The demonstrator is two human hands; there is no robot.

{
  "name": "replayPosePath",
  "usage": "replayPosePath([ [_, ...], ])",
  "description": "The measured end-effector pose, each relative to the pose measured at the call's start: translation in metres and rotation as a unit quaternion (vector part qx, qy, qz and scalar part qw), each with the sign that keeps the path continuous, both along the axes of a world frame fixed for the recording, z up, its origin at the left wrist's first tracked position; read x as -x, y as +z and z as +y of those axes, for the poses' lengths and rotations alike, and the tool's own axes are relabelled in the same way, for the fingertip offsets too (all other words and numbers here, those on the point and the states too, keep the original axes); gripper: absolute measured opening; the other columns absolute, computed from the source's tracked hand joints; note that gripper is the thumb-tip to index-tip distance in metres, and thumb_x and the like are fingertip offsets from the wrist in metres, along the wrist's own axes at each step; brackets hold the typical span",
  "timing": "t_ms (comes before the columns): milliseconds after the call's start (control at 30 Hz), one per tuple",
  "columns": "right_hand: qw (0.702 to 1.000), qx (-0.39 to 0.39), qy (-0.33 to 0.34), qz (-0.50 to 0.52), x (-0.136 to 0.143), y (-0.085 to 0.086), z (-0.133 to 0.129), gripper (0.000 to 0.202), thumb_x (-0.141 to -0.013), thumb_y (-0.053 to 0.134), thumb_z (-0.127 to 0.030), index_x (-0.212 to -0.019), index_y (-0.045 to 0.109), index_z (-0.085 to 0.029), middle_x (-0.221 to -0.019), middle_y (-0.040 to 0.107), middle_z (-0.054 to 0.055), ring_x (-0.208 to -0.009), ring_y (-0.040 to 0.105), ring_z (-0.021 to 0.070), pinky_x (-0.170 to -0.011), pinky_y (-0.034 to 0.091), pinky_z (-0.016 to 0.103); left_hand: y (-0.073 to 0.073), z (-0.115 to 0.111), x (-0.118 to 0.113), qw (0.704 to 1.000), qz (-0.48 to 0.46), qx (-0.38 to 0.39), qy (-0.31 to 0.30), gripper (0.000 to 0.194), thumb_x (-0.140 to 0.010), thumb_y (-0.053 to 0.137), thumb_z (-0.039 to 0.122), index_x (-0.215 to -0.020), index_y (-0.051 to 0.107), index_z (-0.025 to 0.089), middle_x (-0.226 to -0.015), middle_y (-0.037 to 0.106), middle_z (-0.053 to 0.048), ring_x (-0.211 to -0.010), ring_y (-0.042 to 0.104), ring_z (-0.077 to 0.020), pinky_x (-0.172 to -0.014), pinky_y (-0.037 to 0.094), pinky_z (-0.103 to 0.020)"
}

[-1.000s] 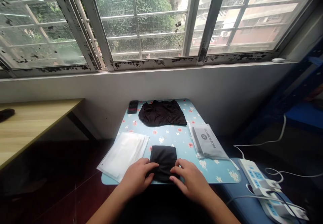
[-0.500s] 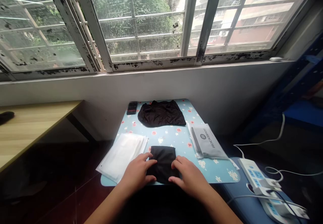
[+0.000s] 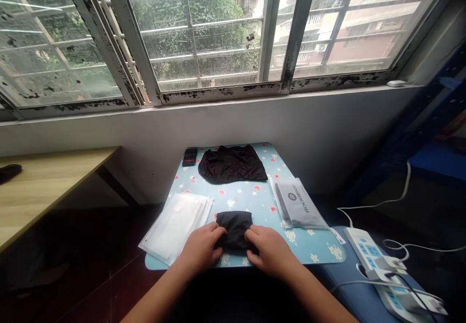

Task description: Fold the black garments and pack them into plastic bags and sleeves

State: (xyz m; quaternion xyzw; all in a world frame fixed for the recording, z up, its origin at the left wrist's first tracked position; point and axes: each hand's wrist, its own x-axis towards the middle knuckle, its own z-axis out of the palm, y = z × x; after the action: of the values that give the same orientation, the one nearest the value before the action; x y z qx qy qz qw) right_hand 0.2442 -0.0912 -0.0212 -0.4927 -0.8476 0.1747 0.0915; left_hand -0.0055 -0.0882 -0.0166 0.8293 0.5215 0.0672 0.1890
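Note:
A small folded black cloth (image 3: 235,228) lies near the front edge of the blue floral table (image 3: 243,196). My left hand (image 3: 204,246) grips its left side, fingers curled over the fabric. At the right side my right hand (image 3: 268,246) holds the cloth the same way, thumb near the lower edge. Farther back a larger black garment (image 3: 233,163) lies spread and wrinkled. A stack of translucent white bags (image 3: 176,226) rests beside my left hand. To the right is a frosted bag (image 3: 298,203) with grey contents and printed lettering.
A small dark object (image 3: 190,157) sits at the table's back left corner. Power strips (image 3: 378,269) with cables lie on a blue surface at the right. A wooden desk (image 3: 54,177) stands at the left, and a window is behind.
The near edge of the black cloth has moved up, away from me, making the cloth shorter. The fingers of both hands have closed more tightly on its sides.

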Motion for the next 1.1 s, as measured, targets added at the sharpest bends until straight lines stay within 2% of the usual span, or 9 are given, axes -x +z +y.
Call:
replayPosePath([
  [133, 0.998, -0.052, 0.02, -0.016, 0.003, -0.008, 0.001, 0.009, -0.079, 0.057, -0.019, -0.086, 0.06, -0.023, -0.092, 0.065, 0.004, -0.084, 0.058, 0.0209, -0.069, 0.034, 0.032, -0.003, -0.002, -0.005, 0.999, 0.013, -0.03, 0.016, 0.027, -0.076, 0.062, 0.017, -0.101, 0.063, 0.027, -0.1, 0.067, -0.003, -0.09, 0.064, -0.0231, -0.075, 0.048, -0.031],
  [300, 0.995, -0.081, 0.053, -0.031, 0.001, -0.012, 0.0, 0.015, -0.077, 0.055, -0.01, -0.084, 0.06, -0.022, -0.09, 0.064, 0.004, -0.082, 0.055, 0.0201, -0.068, 0.031, 0.033, -0.008, -0.007, -0.009, 0.998, 0.02, -0.049, 0.032, 0.018, -0.074, 0.061, 0.013, -0.088, 0.06, 0.025, -0.099, 0.064, -0.004, -0.089, 0.062, -0.0224, -0.072, 0.046, -0.03],
  [400, 0.997, -0.057, 0.06, 0.0, -0.005, -0.009, -0.001, 0.004, -0.083, 0.062, -0.02, -0.084, 0.059, -0.022, -0.09, 0.063, 0.003, -0.082, 0.055, 0.0194, -0.069, 0.034, 0.032, -0.001, -0.013, -0.006, 0.999, -0.01, -0.032, 0.013, 0.015, -0.079, 0.068, 0.022, -0.093, 0.062, 0.026, -0.101, 0.064, -0.004, -0.092, 0.062, -0.0236, -0.077, 0.048, -0.031],
  [533, 0.996, -0.059, 0.056, 0.048, -0.015, -0.009, -0.004, 0.018, -0.093, 0.061, -0.039, -0.085, 0.064, -0.022, -0.088, 0.061, 0.004, -0.083, 0.055, 0.0197, -0.073, 0.036, 0.032, 0.011, -0.018, 0.016, 0.994, -0.099, -0.042, 0.012, 0.017, -0.091, 0.066, 0.042, -0.101, 0.068, 0.027, -0.106, 0.067, -0.005, -0.097, 0.064, -0.0236, -0.086, 0.051, -0.033],
  [667, 0.992, -0.082, 0.036, 0.091, -0.017, -0.017, -0.009, 0.028, -0.099, 0.052, -0.034, -0.08, 0.069, -0.022, -0.082, 0.059, 0.005, -0.079, 0.054, 0.019, -0.071, 0.036, 0.033, 0.008, -0.015, 0.057, 0.98, -0.089, -0.109, 0.141, 0.026, -0.099, 0.053, 0.043, -0.104, 0.07, 0.023, -0.109, 0.07, -0.009, -0.105, 0.065, -0.0266, -0.093, 0.05, -0.037],
  [767, 0.988, -0.098, 0.021, 0.114, -0.015, -0.02, -0.011, 0.033, -0.099, 0.051, -0.032, -0.073, 0.068, -0.022, -0.079, 0.059, 0.006, -0.078, 0.053, 0.0194, -0.069, 0.037, 0.034, 0.002, -0.015, 0.085, 0.97, -0.015, -0.095, 0.224, 0.03, -0.094, 0.057, 0.042, -0.111, 0.072, 0.022, -0.115, 0.072, -0.008, -0.108, 0.065, -0.0285, -0.093, 0.05, -0.038],
  [867, 0.982, -0.129, 0.032, 0.133, -0.012, -0.016, -0.012, 0.032, -0.098, 0.05, -0.031, -0.072, 0.067, -0.023, -0.082, 0.061, 0.007, -0.08, 0.053, 0.0214, -0.071, 0.039, 0.036, 0.0, -0.02, 0.098, 0.972, 0.041, -0.031, 0.229, 0.026, -0.091, 0.06, 0.042, -0.097, 0.075, 0.022, -0.105, 0.074, -0.007, -0.097, 0.068, -0.0259, -0.081, 0.05, -0.033],
  [933, 0.978, -0.141, 0.041, 0.151, -0.008, -0.011, -0.012, 0.029, -0.097, 0.051, -0.031, -0.074, 0.067, -0.024, -0.083, 0.063, 0.007, -0.083, 0.054, 0.0229, -0.074, 0.042, 0.038, 0.0, -0.024, 0.099, 0.974, 0.055, -0.02, 0.219, 0.025, -0.092, 0.058, 0.038, -0.088, 0.076, 0.022, -0.098, 0.075, -0.006, -0.091, 0.068, -0.0241, -0.078, 0.048, -0.031],
  [1100, 0.969, -0.135, 0.043, 0.204, 0.006, 0.005, 0.008, 0.018, -0.095, 0.054, -0.031, -0.095, 0.071, -0.024, -0.1, 0.067, 0.009, -0.097, 0.058, 0.0246, -0.09, 0.047, 0.041, -0.004, -0.023, 0.101, 0.974, 0.027, -0.029, 0.222, 0.027, -0.093, 0.052, 0.032, -0.094, 0.077, 0.022, -0.099, 0.076, -0.006, -0.091, 0.07, -0.0234, -0.081, 0.049, -0.031],
])
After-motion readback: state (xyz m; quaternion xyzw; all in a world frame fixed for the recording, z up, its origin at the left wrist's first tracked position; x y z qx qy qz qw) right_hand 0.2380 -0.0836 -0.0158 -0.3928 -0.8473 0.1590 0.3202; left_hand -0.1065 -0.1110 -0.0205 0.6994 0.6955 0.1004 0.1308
